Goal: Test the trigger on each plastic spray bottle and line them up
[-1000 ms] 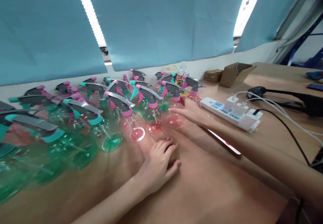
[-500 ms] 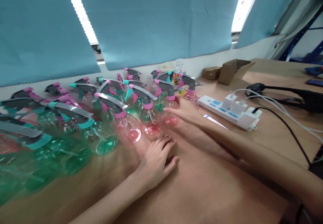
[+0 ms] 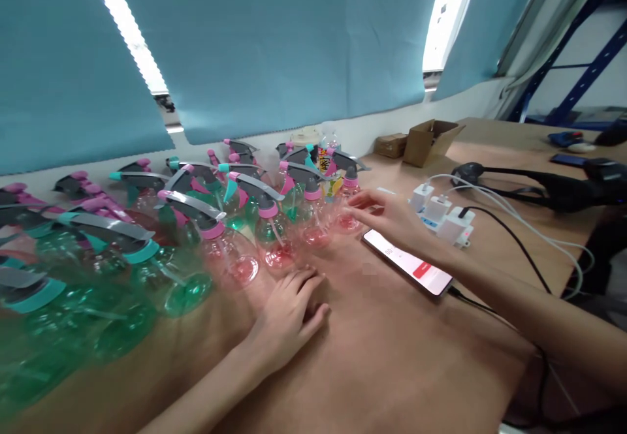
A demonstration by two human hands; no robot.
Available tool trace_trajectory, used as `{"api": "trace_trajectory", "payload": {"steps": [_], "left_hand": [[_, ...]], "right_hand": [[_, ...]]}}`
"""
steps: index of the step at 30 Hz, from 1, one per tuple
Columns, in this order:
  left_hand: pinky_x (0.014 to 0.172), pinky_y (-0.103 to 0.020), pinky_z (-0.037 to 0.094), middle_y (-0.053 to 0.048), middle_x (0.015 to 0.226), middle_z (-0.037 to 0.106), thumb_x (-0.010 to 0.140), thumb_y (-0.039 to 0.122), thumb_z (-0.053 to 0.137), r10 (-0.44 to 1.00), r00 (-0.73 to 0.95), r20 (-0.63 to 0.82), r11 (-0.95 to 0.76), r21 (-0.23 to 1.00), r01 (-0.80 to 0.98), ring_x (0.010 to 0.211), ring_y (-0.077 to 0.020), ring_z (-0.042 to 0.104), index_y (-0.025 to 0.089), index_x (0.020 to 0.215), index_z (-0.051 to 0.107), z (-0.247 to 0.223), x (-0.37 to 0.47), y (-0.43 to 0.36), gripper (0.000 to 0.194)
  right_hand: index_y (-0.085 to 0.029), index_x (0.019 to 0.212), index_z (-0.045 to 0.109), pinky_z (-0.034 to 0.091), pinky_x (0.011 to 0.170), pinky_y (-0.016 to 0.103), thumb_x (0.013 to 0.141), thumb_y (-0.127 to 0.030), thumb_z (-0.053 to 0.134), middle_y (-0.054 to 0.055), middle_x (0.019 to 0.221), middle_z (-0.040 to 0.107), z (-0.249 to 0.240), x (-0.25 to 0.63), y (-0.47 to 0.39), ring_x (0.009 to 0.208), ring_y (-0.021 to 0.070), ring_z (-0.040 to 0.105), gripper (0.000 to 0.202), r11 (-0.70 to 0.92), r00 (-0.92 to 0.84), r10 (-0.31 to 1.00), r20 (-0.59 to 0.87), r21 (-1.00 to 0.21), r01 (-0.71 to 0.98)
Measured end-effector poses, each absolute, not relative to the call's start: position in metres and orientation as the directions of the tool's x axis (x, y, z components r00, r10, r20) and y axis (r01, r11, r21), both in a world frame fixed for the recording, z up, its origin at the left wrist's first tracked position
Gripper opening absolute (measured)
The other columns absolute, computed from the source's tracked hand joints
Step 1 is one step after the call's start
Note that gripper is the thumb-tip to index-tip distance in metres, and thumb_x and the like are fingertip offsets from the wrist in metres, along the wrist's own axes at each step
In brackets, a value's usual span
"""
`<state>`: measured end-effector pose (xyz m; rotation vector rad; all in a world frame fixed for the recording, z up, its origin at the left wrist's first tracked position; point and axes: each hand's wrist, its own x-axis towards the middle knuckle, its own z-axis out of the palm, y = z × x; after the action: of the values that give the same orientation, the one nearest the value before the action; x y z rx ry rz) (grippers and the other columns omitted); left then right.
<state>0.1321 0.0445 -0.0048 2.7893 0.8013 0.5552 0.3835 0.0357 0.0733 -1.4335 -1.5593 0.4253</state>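
My left hand (image 3: 290, 311) lies palm down on the table, its fingers loosely spread and holding nothing. Just beyond its fingertips stands a clear pink spray bottle (image 3: 277, 241) with a pink collar and grey trigger head. My right hand (image 3: 392, 217) hovers above the far end of a phone (image 3: 414, 265) with a lit screen. Its fingers are apart and reach toward the rightmost pink spray bottle (image 3: 351, 189); I cannot tell whether they touch it. Another pink spray bottle (image 3: 313, 215) stands between these two.
Rows of green spray bottles (image 3: 183, 287) and pink ones fill the left side. A labelled plastic bottle (image 3: 329, 141) stands behind. To the right are white plug adapters (image 3: 453, 226) on a power strip, cables, an open cardboard box (image 3: 431, 143) and a black strapped device (image 3: 553, 189).
My right hand has drawn back slightly from the pink bottles, and the phone beneath it is now uncovered. The view has turned a little right. My left hand stays resting on the table.
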Motion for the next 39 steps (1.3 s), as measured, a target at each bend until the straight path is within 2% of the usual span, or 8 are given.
{"api": "trace_trajectory", "payload": {"steps": [3,8,10,14,18,26,33,39], "left_hand": [[0.100,-0.049,0.042,-0.012,0.128,0.056,0.094,0.030,0.048,0.549,0.776,0.312,-0.832,0.293,0.471,0.121,-0.0297,0.049,0.018,0.125,0.051,-0.004,0.132,0.045,0.033],[0.096,-0.048,0.046,-0.011,0.121,0.059,0.094,0.028,0.048,0.561,0.759,0.330,-0.823,0.323,0.468,0.114,-0.0284,0.055,0.020,0.120,0.052,0.002,0.132,0.045,0.027],[0.094,-0.048,0.048,-0.011,0.119,0.060,0.094,0.027,0.047,0.568,0.751,0.337,-0.819,0.325,0.474,0.111,-0.0284,0.056,0.020,0.118,0.052,0.004,0.132,0.045,0.026],[0.091,-0.046,0.050,-0.010,0.114,0.061,0.094,0.025,0.046,0.571,0.739,0.357,-0.818,0.325,0.474,0.107,-0.0275,0.059,0.021,0.115,0.053,0.006,0.132,0.043,0.023],[0.089,-0.046,0.050,-0.010,0.111,0.062,0.093,0.025,0.046,0.571,0.730,0.376,-0.818,0.334,0.468,0.103,-0.0270,0.060,0.021,0.113,0.054,0.005,0.132,0.043,0.021],[0.089,-0.045,0.050,-0.009,0.111,0.061,0.093,0.024,0.047,0.579,0.718,0.386,-0.809,0.385,0.444,0.103,-0.0266,0.060,0.021,0.113,0.055,0.008,0.131,0.039,0.021],[0.090,-0.044,0.050,-0.010,0.118,0.057,0.096,0.031,0.048,0.648,0.666,0.369,-0.748,0.474,0.465,0.109,-0.0268,0.057,0.022,0.123,0.047,0.009,0.123,0.028,0.029],[0.105,-0.053,0.036,-0.012,0.142,0.039,0.085,0.040,0.065,0.733,0.573,0.366,-0.653,0.616,0.442,0.130,-0.0319,0.040,0.026,0.142,0.025,0.017,0.103,0.006,0.071]], "right_hand": [[-0.016,0.092,0.066,0.053,0.074,0.037,0.082,-0.042,0.064,0.008,0.089,0.072,0.073,0.403,0.038,0.083,0.0221,0.067,0.027,0.193,0.253,0.860,0.443,-0.741,0.643],[-0.014,0.105,0.062,0.050,0.083,0.039,0.075,-0.050,0.067,0.014,0.110,0.068,0.067,0.414,0.069,0.100,0.0263,0.063,0.047,0.180,0.302,0.847,0.437,-0.771,0.611],[-0.015,0.107,0.063,0.050,0.079,0.036,0.075,-0.050,0.068,0.014,0.113,0.067,0.066,0.412,0.083,0.097,0.0251,0.064,0.048,0.202,0.279,0.858,0.430,-0.784,0.587],[-0.015,0.086,0.068,0.047,0.067,0.031,0.080,-0.048,0.060,0.007,0.087,0.071,0.065,0.405,0.106,0.074,0.0199,0.063,0.034,0.253,0.252,0.852,0.458,-0.783,0.569],[-0.014,0.069,0.066,0.041,0.060,0.031,0.079,-0.051,0.058,0.004,0.068,0.065,0.065,0.404,0.115,0.063,0.0188,0.057,0.039,0.237,0.316,0.813,0.488,-0.774,0.587],[-0.012,0.089,0.073,0.044,0.075,0.035,0.077,-0.048,0.064,0.009,0.081,0.072,0.083,0.415,0.082,0.078,0.0236,0.064,0.039,0.258,0.441,0.692,0.572,-0.766,0.588],[-0.015,0.087,0.072,0.046,0.070,0.032,0.077,-0.041,0.068,0.006,0.085,0.072,0.094,0.373,0.024,0.074,0.0184,0.063,0.027,0.358,0.269,0.810,0.522,-0.802,0.478],[-0.020,0.092,0.066,0.045,0.071,0.030,0.079,-0.036,0.070,0.001,0.086,0.067,0.088,0.317,-0.008,0.077,0.0160,0.060,0.022,0.505,-0.038,0.844,0.534,-0.770,0.390]]}}
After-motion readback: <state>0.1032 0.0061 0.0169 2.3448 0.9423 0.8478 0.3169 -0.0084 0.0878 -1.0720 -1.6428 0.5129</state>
